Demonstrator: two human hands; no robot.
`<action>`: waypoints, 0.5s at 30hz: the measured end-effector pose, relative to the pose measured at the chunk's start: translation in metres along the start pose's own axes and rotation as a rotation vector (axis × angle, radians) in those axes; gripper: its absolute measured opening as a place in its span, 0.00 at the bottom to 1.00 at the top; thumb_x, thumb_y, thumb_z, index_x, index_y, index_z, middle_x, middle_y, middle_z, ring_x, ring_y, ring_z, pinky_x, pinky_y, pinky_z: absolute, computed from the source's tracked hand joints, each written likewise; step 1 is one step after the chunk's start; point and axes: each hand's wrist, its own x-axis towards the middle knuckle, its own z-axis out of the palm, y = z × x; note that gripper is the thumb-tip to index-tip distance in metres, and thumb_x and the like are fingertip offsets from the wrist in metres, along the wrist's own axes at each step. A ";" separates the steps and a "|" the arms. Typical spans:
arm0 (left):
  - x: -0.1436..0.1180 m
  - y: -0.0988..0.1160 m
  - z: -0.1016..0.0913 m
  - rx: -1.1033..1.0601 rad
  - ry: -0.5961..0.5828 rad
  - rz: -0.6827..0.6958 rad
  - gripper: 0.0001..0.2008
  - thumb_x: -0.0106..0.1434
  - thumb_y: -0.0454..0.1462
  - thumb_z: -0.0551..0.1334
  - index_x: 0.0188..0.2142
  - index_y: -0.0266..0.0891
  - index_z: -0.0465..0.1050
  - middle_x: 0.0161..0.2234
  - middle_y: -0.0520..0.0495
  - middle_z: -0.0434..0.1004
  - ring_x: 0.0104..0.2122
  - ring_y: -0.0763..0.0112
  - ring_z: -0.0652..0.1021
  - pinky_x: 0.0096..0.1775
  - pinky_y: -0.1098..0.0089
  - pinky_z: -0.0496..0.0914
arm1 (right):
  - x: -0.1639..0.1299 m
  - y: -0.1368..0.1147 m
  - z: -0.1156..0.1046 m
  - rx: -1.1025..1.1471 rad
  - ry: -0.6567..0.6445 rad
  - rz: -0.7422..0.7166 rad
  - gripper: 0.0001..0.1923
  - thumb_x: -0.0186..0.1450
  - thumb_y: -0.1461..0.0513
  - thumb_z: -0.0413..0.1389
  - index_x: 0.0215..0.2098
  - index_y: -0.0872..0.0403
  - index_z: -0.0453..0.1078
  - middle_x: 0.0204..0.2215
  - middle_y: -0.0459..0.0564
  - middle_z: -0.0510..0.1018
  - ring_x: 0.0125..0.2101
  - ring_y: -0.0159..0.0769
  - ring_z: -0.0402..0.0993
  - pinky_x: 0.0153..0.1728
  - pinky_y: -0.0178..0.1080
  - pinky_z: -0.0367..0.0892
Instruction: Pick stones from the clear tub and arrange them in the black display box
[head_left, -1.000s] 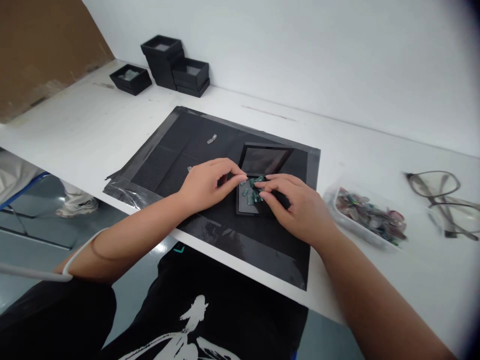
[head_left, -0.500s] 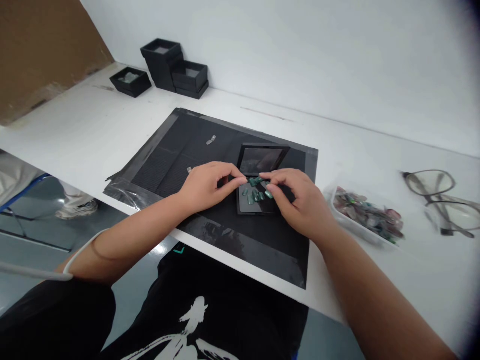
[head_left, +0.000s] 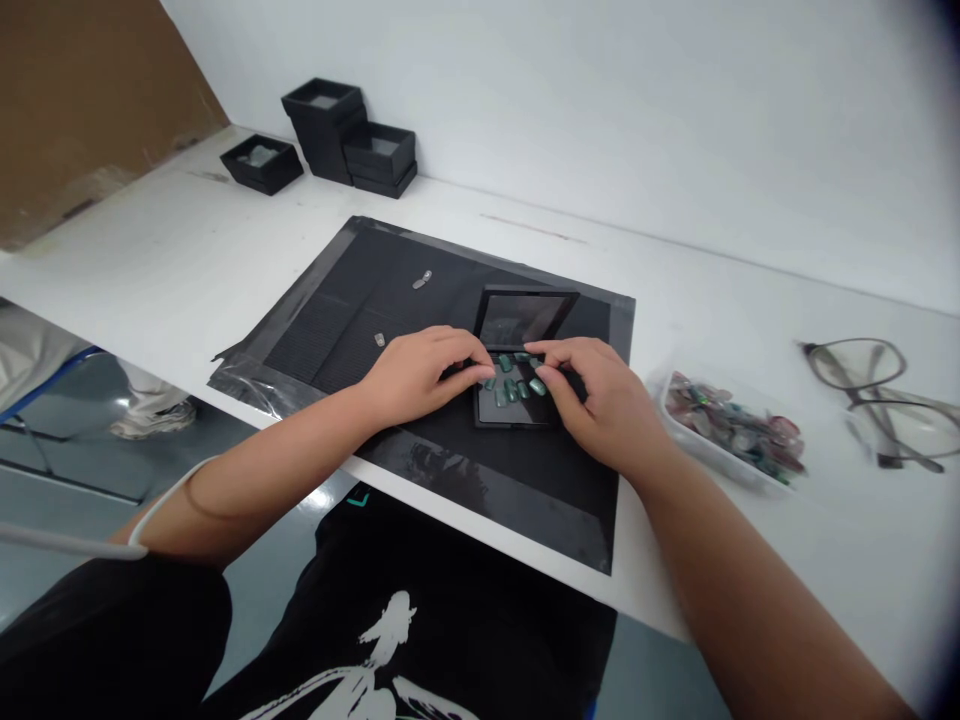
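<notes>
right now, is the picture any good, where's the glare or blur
Head view: white glare streaks on the tape at the black mat's near-left corner; head view: tub and glasses look soft; head view: dark fringe down the right edge, heaviest at the top; head view: green pieces distinguishable, though small.

The pieces are green, the case and line-patterned mat black.

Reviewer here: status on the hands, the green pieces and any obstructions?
Left hand at open case's left edge, right hand at its right; grips unclear. Green pieces in the case, between the hands. Tub off right, out of the way.
</notes>
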 end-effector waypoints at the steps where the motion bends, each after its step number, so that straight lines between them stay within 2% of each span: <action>1: 0.000 0.000 0.000 0.007 0.001 -0.003 0.11 0.70 0.43 0.58 0.41 0.42 0.75 0.42 0.52 0.81 0.44 0.71 0.78 0.46 0.71 0.70 | 0.001 -0.001 0.001 -0.001 -0.005 -0.008 0.03 0.70 0.63 0.51 0.37 0.49 0.64 0.48 0.53 0.80 0.50 0.45 0.73 0.52 0.50 0.67; 7: 0.000 0.001 -0.001 0.009 -0.010 -0.006 0.11 0.70 0.43 0.57 0.41 0.42 0.75 0.42 0.51 0.81 0.43 0.72 0.79 0.44 0.73 0.70 | 0.002 -0.004 0.004 -0.006 -0.076 -0.017 0.03 0.71 0.63 0.50 0.37 0.49 0.64 0.48 0.53 0.80 0.50 0.44 0.72 0.51 0.50 0.68; 11: 0.001 0.001 -0.001 0.013 -0.020 -0.029 0.11 0.70 0.44 0.57 0.41 0.43 0.75 0.43 0.52 0.80 0.39 0.74 0.79 0.38 0.75 0.69 | 0.001 -0.002 0.005 -0.015 -0.068 -0.027 0.03 0.71 0.63 0.50 0.37 0.50 0.63 0.48 0.53 0.80 0.50 0.45 0.72 0.51 0.50 0.68; 15: 0.000 0.001 -0.001 0.021 -0.017 -0.025 0.11 0.70 0.44 0.57 0.41 0.43 0.76 0.43 0.52 0.80 0.40 0.74 0.79 0.39 0.75 0.69 | 0.000 -0.002 0.005 -0.010 -0.042 -0.020 0.03 0.71 0.62 0.50 0.37 0.50 0.64 0.47 0.54 0.79 0.49 0.46 0.73 0.51 0.51 0.67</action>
